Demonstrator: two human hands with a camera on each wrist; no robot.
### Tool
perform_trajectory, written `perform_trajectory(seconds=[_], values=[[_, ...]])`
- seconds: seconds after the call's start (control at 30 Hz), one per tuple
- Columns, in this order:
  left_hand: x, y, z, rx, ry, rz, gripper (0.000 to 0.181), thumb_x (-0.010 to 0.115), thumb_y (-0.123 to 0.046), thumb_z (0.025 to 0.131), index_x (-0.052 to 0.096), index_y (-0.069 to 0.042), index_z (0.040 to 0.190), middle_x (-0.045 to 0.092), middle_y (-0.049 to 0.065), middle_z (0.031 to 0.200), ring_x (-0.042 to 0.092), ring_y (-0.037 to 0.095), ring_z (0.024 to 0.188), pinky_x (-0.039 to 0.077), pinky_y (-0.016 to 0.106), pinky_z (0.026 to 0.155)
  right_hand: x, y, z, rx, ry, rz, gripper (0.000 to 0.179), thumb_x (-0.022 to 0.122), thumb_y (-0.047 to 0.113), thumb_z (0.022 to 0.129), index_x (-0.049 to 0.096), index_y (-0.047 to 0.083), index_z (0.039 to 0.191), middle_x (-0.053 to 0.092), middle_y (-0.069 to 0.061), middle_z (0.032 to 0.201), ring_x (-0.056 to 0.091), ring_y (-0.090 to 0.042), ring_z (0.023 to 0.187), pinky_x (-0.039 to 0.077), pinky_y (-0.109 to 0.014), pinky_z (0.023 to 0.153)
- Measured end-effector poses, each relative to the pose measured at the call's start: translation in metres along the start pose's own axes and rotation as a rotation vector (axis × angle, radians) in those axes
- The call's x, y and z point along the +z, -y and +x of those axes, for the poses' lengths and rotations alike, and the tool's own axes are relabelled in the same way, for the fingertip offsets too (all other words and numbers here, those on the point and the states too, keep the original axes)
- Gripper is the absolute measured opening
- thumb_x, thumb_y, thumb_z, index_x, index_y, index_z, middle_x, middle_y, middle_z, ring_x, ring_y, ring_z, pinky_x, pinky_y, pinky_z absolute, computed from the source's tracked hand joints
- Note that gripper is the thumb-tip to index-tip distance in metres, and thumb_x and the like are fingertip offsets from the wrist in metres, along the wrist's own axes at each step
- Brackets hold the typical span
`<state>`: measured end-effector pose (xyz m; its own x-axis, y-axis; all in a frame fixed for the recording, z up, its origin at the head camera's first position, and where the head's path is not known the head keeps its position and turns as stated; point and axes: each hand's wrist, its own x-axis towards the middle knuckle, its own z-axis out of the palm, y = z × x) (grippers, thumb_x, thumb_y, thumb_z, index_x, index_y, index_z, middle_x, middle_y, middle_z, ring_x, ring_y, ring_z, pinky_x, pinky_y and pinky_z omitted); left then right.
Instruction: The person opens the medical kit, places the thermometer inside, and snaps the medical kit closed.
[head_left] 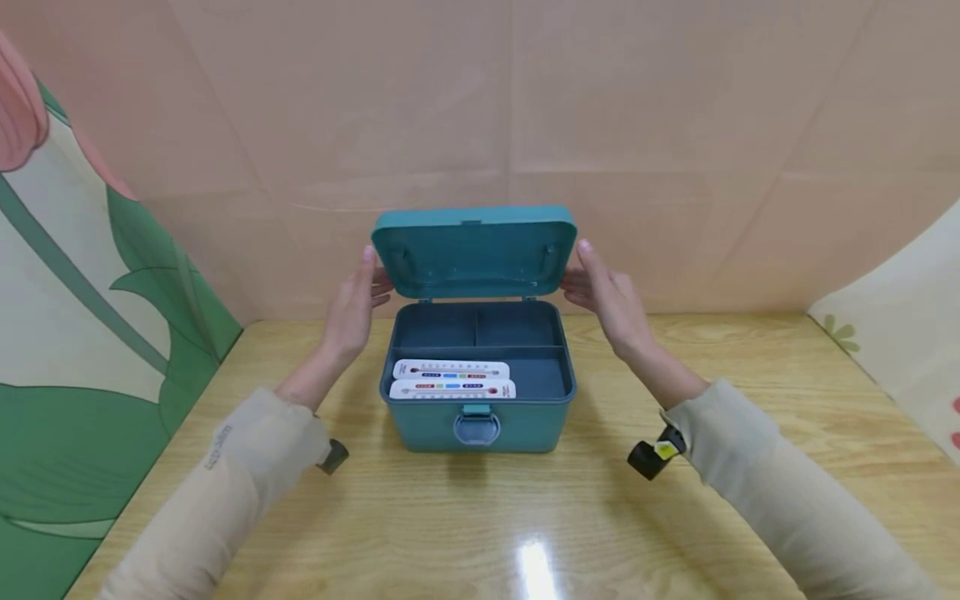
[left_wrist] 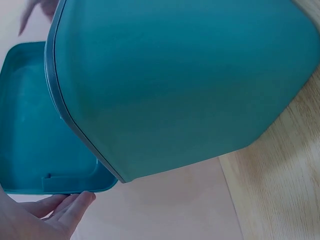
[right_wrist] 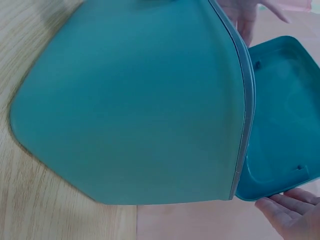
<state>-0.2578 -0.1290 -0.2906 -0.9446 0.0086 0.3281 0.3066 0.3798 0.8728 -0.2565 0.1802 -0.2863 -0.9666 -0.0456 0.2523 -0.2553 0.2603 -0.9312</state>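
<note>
A teal storage box [head_left: 480,429] stands on the table with its lid [head_left: 472,254] raised and tilted back on its hinges. At the lid's left edge is my left hand [head_left: 351,312], thumb up and fingers reaching behind it. My right hand [head_left: 617,308] mirrors this at the right edge. Both wrist views show straight fingertips against the lid's rim. Inside the box, a dark blue tray [head_left: 536,372] has two rear compartments and a wider front one. Two white thermometers [head_left: 450,367] lie side by side at the front left of that tray.
The box sits on a light wooden table [head_left: 480,517], with a pinkish covered wall [head_left: 675,167] close behind. A leaf-patterned panel [head_left: 135,300] borders the left side, and a pale panel [head_left: 892,308] the right. A round latch [head_left: 477,428] hangs on the box's front.
</note>
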Motion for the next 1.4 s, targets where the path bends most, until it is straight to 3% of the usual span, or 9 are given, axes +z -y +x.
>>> perform_trajectory(seconds=[0.33,0.8,1.13,1.4], values=[[-0.002,-0.002,-0.003,-0.003,-0.006,0.01,0.085,0.02,-0.067,0.096,0.059,0.006,0.119,0.061,0.025,0.118,0.059,0.039,0.114,0.048,0.05,0.101,0.001,0.002,-0.007,-0.017,0.034,-0.029,0.077,0.031,0.059,0.099,0.055,-0.008,0.128,0.057,-0.025,0.131,0.054,-0.036,0.123,0.044,-0.045,0.106],[-0.004,-0.004,-0.009,0.013,0.008,0.034,0.087,0.021,-0.071,0.093,0.055,0.0,0.13,0.059,0.022,0.127,0.057,0.037,0.117,0.046,0.052,0.103,-0.001,0.004,-0.014,-0.029,0.064,-0.104,0.074,0.027,0.059,0.099,0.055,-0.001,0.131,0.056,-0.02,0.134,0.052,-0.035,0.127,0.032,-0.051,0.114],[-0.008,-0.003,-0.015,-0.007,0.018,0.021,0.07,0.025,-0.054,0.101,0.051,0.001,0.134,0.054,0.023,0.135,0.054,0.037,0.123,0.045,0.048,0.105,-0.003,0.004,-0.02,-0.038,0.091,-0.159,0.073,0.026,0.058,0.099,0.053,-0.001,0.133,0.054,-0.021,0.136,0.049,-0.035,0.129,0.029,-0.054,0.115],[-0.011,-0.001,-0.02,-0.013,0.041,-0.01,0.066,0.031,-0.051,0.1,0.05,0.001,0.136,0.052,0.022,0.138,0.052,0.035,0.126,0.042,0.046,0.108,-0.006,0.003,-0.024,-0.055,0.147,-0.1,0.068,0.03,0.053,0.1,0.045,0.001,0.141,0.05,-0.022,0.14,0.046,-0.036,0.131,0.028,-0.054,0.116]])
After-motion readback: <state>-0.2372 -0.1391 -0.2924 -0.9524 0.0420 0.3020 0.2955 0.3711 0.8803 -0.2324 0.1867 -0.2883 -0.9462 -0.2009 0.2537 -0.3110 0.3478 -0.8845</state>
